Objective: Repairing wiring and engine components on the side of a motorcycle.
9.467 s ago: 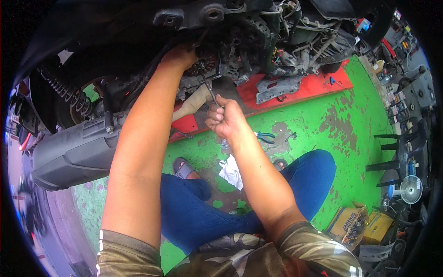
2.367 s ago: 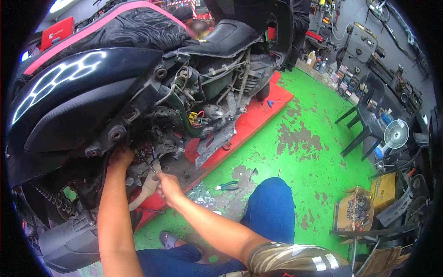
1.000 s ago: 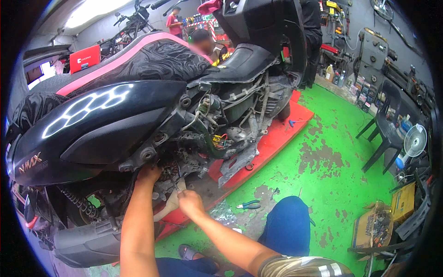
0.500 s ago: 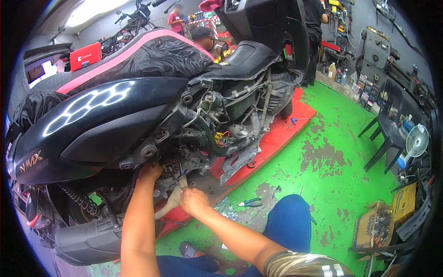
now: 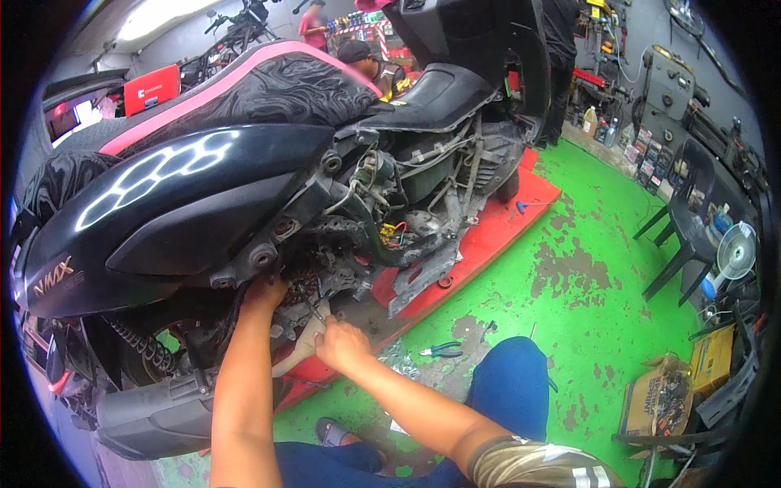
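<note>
My left hand [image 5: 267,291] reaches into the opened side of a black scooter [image 5: 211,211], beside a coil-wound round part [image 5: 301,285]; its fingertips are hidden among dark parts. My right hand [image 5: 343,346] is closed on a slim metal tool [image 5: 316,311] that points up toward that part. A pale, tapered pipe-like piece [image 5: 294,358] runs beneath the tool toward the grey muffler [image 5: 150,419]. Above and right, wiring and frame parts [image 5: 382,195] are exposed.
Under the scooter lies a red platform [image 5: 508,232] with a blue-handled tool [image 5: 521,206]. Pliers [image 5: 435,351] rest on the green floor near my knee. A plastic chair [image 5: 679,236], fan [image 5: 736,250] and cardboard boxes [image 5: 655,398] stand at right. A co-worker [image 5: 382,73] crouches beyond the seat.
Since the earliest frame my view has risen to take in the whole scooter and workshop. Both hands stay at the round part; my right hand and tool have shifted only slightly lately.
</note>
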The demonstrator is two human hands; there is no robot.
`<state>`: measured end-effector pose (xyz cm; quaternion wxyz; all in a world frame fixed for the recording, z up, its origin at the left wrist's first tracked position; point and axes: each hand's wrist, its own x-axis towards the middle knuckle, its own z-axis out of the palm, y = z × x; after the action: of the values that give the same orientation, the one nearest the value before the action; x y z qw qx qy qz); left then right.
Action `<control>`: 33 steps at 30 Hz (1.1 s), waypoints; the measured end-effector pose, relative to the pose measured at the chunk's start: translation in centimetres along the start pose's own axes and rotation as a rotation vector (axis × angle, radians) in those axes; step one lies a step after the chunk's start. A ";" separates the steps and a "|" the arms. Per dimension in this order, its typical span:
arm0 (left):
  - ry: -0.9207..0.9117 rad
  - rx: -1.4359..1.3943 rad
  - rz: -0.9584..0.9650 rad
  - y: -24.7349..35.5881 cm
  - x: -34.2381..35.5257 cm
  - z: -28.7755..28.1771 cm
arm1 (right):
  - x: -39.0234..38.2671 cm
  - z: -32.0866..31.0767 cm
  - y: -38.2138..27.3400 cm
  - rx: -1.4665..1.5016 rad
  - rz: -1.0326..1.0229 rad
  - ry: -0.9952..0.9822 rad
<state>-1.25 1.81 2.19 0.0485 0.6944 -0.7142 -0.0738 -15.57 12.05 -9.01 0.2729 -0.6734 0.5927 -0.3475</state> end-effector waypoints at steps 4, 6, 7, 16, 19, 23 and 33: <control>0.059 0.073 -0.020 -3.4 1.5 1.8 | 0.5 0.2 -1.2 -0.097 -0.034 0.090; 0.010 0.058 -0.022 -2.2 1.9 1.4 | 1.7 0.9 0.8 0.136 0.010 0.124; -0.008 -0.046 0.007 -1.2 1.8 1.0 | 2.0 1.0 1.8 0.229 0.035 0.135; 0.120 0.048 0.061 -1.1 1.3 1.1 | 2.3 0.9 2.0 0.874 0.408 -0.182; 0.138 0.065 0.081 -3.6 2.0 2.2 | 1.3 0.4 0.0 -0.080 -0.048 0.085; 0.112 0.017 0.021 -2.8 2.2 2.2 | 0.6 0.1 -2.6 0.006 0.159 0.087; -0.022 -0.070 -0.152 0.2 0.2 -0.2 | 2.0 2.0 1.4 1.897 0.808 -0.448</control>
<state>-1.38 1.63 2.38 0.0592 0.7437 -0.6567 -0.1101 -14.76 9.80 -11.00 0.8866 0.0145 0.1942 -0.4196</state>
